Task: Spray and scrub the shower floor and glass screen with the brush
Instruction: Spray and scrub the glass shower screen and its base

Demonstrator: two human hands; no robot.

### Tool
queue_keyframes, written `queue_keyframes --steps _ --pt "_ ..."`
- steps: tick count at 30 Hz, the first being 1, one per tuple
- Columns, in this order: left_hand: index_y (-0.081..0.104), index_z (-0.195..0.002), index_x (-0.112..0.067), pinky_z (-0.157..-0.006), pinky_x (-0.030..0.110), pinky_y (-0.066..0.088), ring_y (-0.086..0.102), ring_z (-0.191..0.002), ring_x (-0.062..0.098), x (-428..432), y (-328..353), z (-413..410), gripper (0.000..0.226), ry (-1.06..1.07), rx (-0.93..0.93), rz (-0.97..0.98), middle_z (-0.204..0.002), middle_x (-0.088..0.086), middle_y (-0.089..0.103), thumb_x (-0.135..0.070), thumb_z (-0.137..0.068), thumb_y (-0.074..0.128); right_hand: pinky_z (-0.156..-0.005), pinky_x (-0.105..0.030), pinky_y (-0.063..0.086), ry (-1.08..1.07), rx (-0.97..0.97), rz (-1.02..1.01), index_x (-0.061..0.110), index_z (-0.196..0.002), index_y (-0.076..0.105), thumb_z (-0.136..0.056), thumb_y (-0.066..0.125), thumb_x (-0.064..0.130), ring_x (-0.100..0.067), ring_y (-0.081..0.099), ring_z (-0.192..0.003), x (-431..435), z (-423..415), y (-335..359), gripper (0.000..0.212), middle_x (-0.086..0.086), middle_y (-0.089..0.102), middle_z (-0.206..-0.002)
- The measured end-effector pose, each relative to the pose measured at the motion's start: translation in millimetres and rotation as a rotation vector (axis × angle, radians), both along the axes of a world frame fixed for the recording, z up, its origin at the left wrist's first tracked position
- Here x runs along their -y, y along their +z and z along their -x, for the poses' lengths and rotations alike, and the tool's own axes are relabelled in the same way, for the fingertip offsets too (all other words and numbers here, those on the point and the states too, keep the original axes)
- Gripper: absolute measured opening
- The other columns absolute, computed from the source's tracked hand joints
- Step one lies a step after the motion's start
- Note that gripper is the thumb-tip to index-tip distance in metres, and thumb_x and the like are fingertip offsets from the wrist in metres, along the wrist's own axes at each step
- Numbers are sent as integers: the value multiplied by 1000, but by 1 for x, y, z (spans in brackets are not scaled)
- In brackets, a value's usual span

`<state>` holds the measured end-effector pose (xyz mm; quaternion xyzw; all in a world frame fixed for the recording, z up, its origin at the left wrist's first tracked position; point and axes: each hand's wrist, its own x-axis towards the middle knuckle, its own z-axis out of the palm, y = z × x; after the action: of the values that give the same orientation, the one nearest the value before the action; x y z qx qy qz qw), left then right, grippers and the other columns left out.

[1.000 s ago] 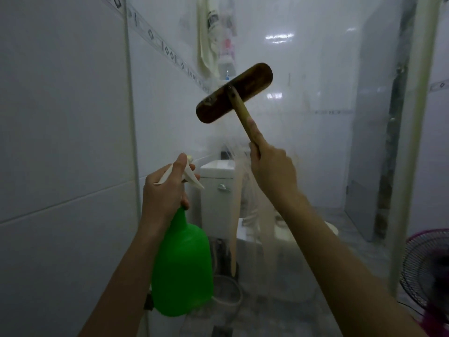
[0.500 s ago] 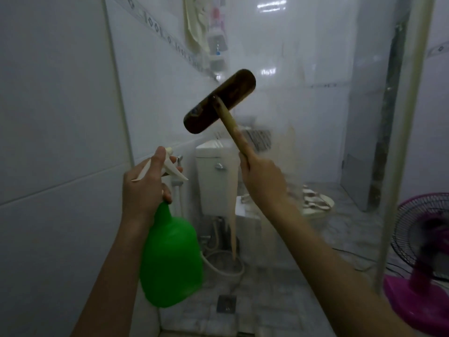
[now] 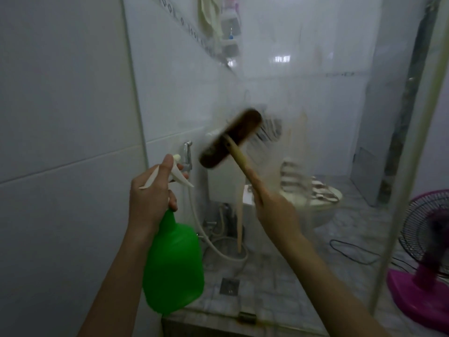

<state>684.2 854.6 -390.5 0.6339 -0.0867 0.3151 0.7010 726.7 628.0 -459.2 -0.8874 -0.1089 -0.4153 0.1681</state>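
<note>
My right hand (image 3: 277,210) grips the pale wooden handle of a brush with a dark brown head (image 3: 230,138), which is blurred and pressed against the glass screen (image 3: 340,142) at about chest height. The glass is hazy with soapy streaks running down it. My left hand (image 3: 151,190) holds a green spray bottle (image 3: 173,268) by its white trigger head, to the left of the brush, nozzle pointing right toward the glass. The grey tiled floor (image 3: 279,288) shows through the glass below.
White tiled wall (image 3: 60,142) close on the left. Behind the glass stand a toilet (image 3: 313,205), a hose and a floor drain (image 3: 229,285). A pink fan (image 3: 427,251) with a cable stands at the right, past the screen's pale edge post (image 3: 398,190).
The brush has swept down the glass from high up to mid height. The view has tilted downward, showing more floor. My left hand keeps holding the spray bottle.
</note>
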Motion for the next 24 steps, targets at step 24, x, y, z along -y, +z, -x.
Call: queue_keyframes --steps 24 --pt "76 -80 -23 -45 27 41 52 -49 31 74 -3 -16 30 -178 -14 -8 -79 2 78 -37 -100 58 -42 -20 31 -118 160 -309 33 -151 13 -103 38 25 -11 39 -43 68 10 51 55 -3 45 -59"
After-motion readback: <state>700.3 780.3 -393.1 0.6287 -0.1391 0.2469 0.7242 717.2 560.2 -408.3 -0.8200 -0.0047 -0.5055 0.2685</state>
